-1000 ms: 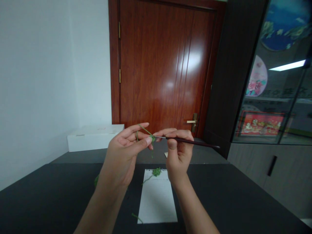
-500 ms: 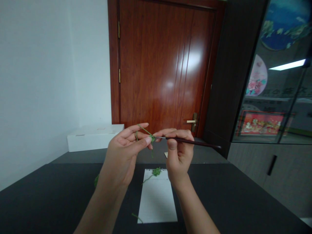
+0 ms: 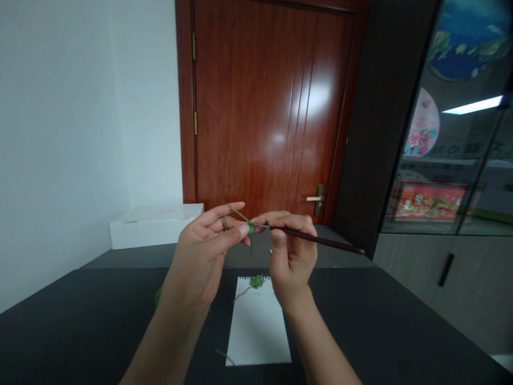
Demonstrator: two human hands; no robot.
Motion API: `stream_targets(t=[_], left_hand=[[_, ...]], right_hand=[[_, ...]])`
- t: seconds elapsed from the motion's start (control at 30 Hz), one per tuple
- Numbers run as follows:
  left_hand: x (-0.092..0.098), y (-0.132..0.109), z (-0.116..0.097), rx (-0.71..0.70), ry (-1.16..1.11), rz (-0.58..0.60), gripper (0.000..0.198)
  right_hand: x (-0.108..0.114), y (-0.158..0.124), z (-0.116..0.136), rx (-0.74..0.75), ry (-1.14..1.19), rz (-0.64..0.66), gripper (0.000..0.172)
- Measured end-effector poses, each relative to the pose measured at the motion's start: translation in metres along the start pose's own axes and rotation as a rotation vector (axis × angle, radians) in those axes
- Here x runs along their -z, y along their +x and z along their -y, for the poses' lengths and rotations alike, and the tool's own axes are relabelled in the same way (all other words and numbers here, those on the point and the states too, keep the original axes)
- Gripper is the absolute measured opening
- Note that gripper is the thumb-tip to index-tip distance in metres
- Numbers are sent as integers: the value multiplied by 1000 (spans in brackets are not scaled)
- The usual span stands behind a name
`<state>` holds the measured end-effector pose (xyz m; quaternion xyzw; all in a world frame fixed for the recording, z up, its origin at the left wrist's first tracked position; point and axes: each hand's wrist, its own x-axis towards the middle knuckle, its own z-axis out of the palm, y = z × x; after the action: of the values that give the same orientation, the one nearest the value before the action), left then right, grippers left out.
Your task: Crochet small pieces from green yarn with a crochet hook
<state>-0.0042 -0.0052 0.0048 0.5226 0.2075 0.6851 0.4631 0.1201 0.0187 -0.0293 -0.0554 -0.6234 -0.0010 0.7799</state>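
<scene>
Between thumb and fingers, my left hand (image 3: 210, 235) pinches a small green crochet piece (image 3: 250, 228); green yarn (image 3: 238, 213) runs over its raised index finger and loops round another finger. My right hand (image 3: 294, 246) is closed on a crochet hook (image 3: 320, 239) with a dark handle, which slants down to the right. The hook's metal tip meets the green piece, and the exact stitch is too small to make out. Below the hands, a second green crocheted piece (image 3: 257, 282) with a yarn tail lies on the top of a white notepad sheet (image 3: 258, 326).
A green yarn ball (image 3: 157, 295) is partly hidden behind my left forearm. A short yarn end (image 3: 225, 356) crosses the sheet's lower left corner. The white box (image 3: 150, 230) stands at the back left of the dark table (image 3: 348, 321), before a wooden door.
My right hand has shifted slightly left, and the handle end of the hook has dipped lower. My left hand keeps its pinch on the green piece.
</scene>
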Motion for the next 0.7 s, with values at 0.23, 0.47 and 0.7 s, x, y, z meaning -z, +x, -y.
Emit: stream_targets(t=[0.23, 0.47, 0.7], left_hand=[[-1, 1, 0, -9, -5, -12, 46], [-1, -1, 2, -88, 36, -17, 46], [-2, -3, 6, -88, 15, -23, 48]], right_hand=[[1, -4, -5, 21, -14, 24, 8], [0, -3, -6, 111, -48, 38, 7], [-5, -5, -7, 168, -94, 5, 7]])
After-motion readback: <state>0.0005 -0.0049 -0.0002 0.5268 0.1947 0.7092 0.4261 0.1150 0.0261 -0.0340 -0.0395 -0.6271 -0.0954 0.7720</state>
